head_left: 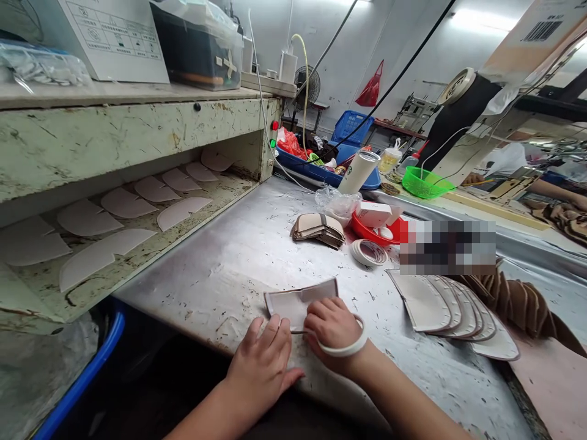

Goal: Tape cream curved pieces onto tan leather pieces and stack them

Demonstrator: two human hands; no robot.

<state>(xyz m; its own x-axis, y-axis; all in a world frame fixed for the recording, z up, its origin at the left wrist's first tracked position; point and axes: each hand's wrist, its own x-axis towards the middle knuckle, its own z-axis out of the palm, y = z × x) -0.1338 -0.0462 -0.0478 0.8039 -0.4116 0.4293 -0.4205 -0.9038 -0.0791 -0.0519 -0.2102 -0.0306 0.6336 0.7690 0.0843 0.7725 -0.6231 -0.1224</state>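
A pale curved panel with a dark edge point(287, 300), leather or fabric, lies on the metal tabletop right in front of me. My right hand point(332, 330), with a white bangle at its wrist, rests over the panel's right part with fingers curled onto it. My left hand point(263, 360) is at the panel's lower left edge, its fingers bent forward and its thumb spread away. Both hands hide the panel's lower edge. Farther back sits a bundled stack of similar small pieces point(318, 229). To the right, several pale panels with dark edges point(426, 302) overlap in a fan.
Pale cut pieces point(89, 217) are spread inside the green shelf point(220, 189) at left. Beyond the stack are a tape roll point(368, 252), a red basin point(398, 231) and a tumbler point(360, 171). Brown folded pieces point(518, 299) lie at right. A sewing machine and another person's arm point(557, 192) are behind.
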